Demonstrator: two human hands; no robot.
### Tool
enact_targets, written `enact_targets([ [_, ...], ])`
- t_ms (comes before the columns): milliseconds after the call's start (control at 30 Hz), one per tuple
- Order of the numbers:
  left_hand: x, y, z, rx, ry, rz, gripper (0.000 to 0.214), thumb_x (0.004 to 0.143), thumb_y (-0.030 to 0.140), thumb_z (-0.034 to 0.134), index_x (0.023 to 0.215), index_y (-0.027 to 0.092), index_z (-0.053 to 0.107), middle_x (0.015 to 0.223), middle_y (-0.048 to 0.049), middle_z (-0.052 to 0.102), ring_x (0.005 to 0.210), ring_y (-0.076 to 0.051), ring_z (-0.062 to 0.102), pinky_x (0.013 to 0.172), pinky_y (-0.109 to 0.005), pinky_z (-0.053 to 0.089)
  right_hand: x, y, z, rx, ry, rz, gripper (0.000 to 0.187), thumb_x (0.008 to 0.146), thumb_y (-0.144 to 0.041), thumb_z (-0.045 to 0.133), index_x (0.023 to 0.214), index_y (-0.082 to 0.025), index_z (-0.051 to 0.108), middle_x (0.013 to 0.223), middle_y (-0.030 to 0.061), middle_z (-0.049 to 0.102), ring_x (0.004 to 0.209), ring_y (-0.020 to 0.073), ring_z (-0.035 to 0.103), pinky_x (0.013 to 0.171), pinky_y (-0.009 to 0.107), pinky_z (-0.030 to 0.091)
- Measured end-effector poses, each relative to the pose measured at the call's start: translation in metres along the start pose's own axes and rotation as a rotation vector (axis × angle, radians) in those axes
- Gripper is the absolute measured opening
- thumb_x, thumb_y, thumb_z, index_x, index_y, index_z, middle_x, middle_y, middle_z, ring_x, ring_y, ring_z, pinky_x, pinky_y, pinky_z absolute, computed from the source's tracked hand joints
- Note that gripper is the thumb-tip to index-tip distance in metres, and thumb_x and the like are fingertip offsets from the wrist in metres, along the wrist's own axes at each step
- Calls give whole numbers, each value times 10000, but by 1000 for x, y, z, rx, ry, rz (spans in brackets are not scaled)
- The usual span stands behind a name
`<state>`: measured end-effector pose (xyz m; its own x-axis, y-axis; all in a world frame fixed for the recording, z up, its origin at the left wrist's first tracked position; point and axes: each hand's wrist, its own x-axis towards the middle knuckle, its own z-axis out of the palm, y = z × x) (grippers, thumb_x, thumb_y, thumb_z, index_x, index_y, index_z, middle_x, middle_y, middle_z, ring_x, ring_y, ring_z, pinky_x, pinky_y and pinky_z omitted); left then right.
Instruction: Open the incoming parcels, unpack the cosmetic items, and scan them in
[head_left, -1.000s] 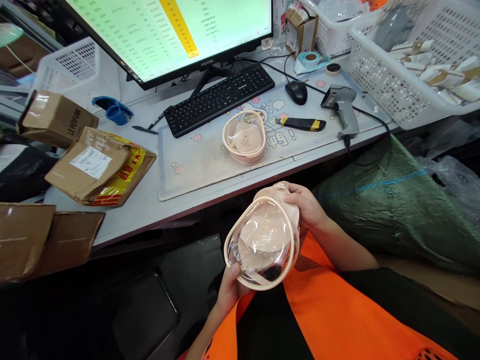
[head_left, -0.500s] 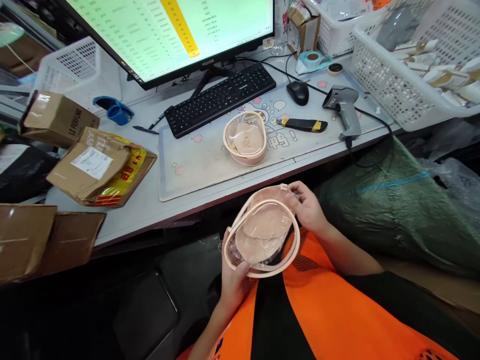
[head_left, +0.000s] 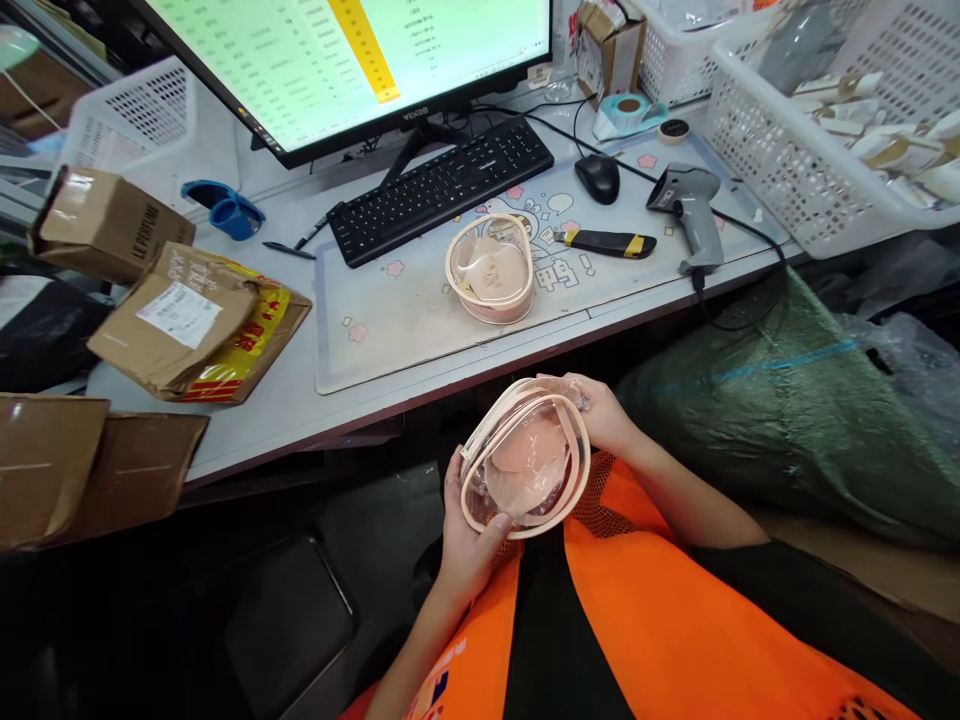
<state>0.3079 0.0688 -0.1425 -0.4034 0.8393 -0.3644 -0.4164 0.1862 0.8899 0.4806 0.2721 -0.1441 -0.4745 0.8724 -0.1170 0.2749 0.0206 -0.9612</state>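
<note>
Over my lap, in front of the desk, I hold a clear zip pouch (head_left: 529, 462) with pale pink trim and pale pink contents in plastic. My left hand (head_left: 471, 535) grips its left lower rim, the thumb on the near edge and the fingers behind. At the upper right, my right hand (head_left: 600, 412) is closed on the pouch's edge and some crinkled clear plastic. A similar pink-trimmed pouch (head_left: 491, 272) rests on the desk mat just beyond my hands.
A box cutter (head_left: 611, 243), barcode scanner (head_left: 691, 215), mouse (head_left: 598, 179) and keyboard (head_left: 442, 190) lie on the desk below a monitor (head_left: 352, 70). Cardboard packages (head_left: 176, 320) sit at left, a white basket (head_left: 810, 160) at right. A green sack (head_left: 757, 400) stands beside me.
The pouch in my hands has narrowed and tilted, its rims drawing closer together. My right hand has shifted slightly lower on its edge. The desk items stay put.
</note>
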Motion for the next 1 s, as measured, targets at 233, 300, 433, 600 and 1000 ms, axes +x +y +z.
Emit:
enact_targets([
  [233,1,-9,3,-85,-7,-17,1030,686,482,934,1568,344,419,1607,-138,505,1454,-390,530,1185,-510,475,-2,0,2,51,50,-8,420,875,-571,763,1064,-203,837,748,-16,534,658,140,527,611,277,423],
  [300,3,-10,3,-100,0,-18,1012,694,477,926,1565,341,429,1601,-132,515,1455,-386,529,1181,-507,476,-2,-1,0,26,37,-21,432,859,-526,793,1165,-223,821,819,5,610,717,161,587,661,289,472],
  [433,7,-7,5,-162,-4,-68,974,725,512,877,1573,293,450,1597,-137,523,1499,-393,473,1236,-535,410,-1,-8,-1,13,129,-176,340,840,-422,829,1129,-245,813,1102,75,706,1017,240,676,907,364,539],
  [600,8,-4,6,-178,-7,-92,955,728,515,863,1565,278,468,1607,-140,513,1504,-408,460,1251,-557,387,1,-16,0,19,175,-213,137,852,-369,804,888,-237,796,1084,90,725,1021,248,686,927,397,556],
  [1000,11,-5,4,-141,8,-78,961,717,512,865,1566,272,482,1524,-142,593,1433,-406,542,1228,-550,411,-2,-21,-3,19,126,-231,254,920,-486,740,856,-245,791,1226,121,737,1141,285,689,996,449,554],
])
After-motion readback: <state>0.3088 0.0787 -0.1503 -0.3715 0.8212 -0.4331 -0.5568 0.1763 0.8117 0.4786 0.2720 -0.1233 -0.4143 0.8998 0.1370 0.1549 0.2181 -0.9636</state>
